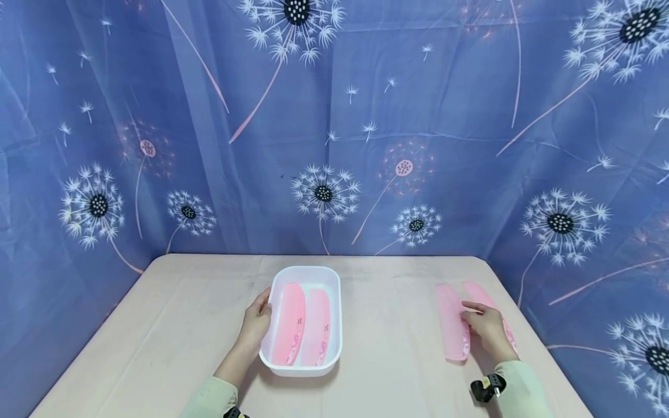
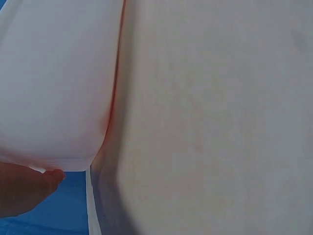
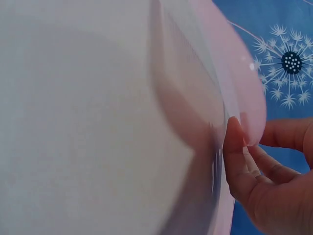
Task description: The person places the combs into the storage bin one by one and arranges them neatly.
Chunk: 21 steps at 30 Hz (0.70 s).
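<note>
A white plastic container (image 1: 303,372) stands near the middle of the table, and my left hand (image 1: 256,319) grips its left side with the thumb near the rim. Two pink combs lie side by side inside, a left comb (image 1: 290,319) and a paler right comb (image 1: 316,322). To the right, my right hand (image 1: 487,326) pinches the curved spine of another pink comb (image 1: 452,319) between thumb and fingers. In the right wrist view that comb (image 3: 239,63) is tilted and casts a toothed shadow. A further pink comb (image 1: 477,292) lies beyond, partly hidden by the right hand.
The table (image 1: 387,337) has a pale cloth surface. Behind it and at both sides hangs a blue curtain (image 1: 366,226) with a dandelion print. The right-hand combs lie close to the table's right edge.
</note>
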Each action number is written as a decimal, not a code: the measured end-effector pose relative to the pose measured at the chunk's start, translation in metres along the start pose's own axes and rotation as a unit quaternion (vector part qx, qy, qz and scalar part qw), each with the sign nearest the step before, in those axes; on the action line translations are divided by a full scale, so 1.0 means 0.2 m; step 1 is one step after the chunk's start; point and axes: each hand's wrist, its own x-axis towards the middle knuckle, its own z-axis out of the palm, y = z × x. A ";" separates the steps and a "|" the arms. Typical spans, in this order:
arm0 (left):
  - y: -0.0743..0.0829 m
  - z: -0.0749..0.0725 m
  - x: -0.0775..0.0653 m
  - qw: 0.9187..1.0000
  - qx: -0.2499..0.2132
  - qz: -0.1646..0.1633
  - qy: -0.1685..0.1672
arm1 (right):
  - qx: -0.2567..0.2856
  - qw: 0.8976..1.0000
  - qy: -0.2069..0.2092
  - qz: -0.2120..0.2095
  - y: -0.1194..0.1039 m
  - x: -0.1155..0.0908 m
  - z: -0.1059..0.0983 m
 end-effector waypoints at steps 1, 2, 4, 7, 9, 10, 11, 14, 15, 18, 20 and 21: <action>0.00 0.00 0.00 1.000 0.002 -0.002 0.000 | 0.003 1.000 0.000 0.000 0.00 0.00 0.00; 0.00 0.00 0.00 1.000 0.002 -0.005 -0.001 | 0.007 1.000 -0.001 0.000 0.00 0.00 0.01; 0.00 0.00 0.00 1.000 0.002 -0.004 -0.002 | 0.015 1.000 -0.006 -0.004 0.00 0.00 0.01; 0.00 0.00 0.00 1.000 0.003 -0.006 -0.005 | 0.018 1.000 -0.017 -0.009 -0.01 0.00 0.02; -0.01 0.00 0.00 1.000 0.000 -0.004 -0.007 | 0.017 1.000 -0.018 -0.007 -0.02 -0.01 0.03; -0.01 0.00 0.00 1.000 -0.001 -0.004 -0.007 | 0.017 1.000 -0.017 -0.005 -0.02 -0.01 0.03; -0.01 0.00 0.00 1.000 0.000 -0.003 -0.007 | 0.019 1.000 -0.019 -0.004 -0.03 -0.01 0.04; -0.01 0.00 0.00 1.000 -0.001 -0.001 -0.007 | 0.034 0.999 -0.026 0.003 -0.06 -0.02 0.05; -0.01 0.00 0.00 1.000 -0.001 -0.001 -0.006 | 0.039 0.999 -0.031 0.003 -0.07 -0.02 0.05; -0.01 0.00 -0.01 1.000 0.000 -0.001 -0.007 | 0.054 0.998 -0.040 0.003 -0.09 -0.03 0.07; -0.01 0.00 -0.01 1.000 0.000 0.001 -0.009 | 0.056 0.998 -0.038 -0.003 -0.10 -0.02 0.09; 0.00 0.00 -0.01 1.000 0.000 0.001 -0.009 | 0.055 0.998 -0.036 -0.004 -0.10 -0.02 0.09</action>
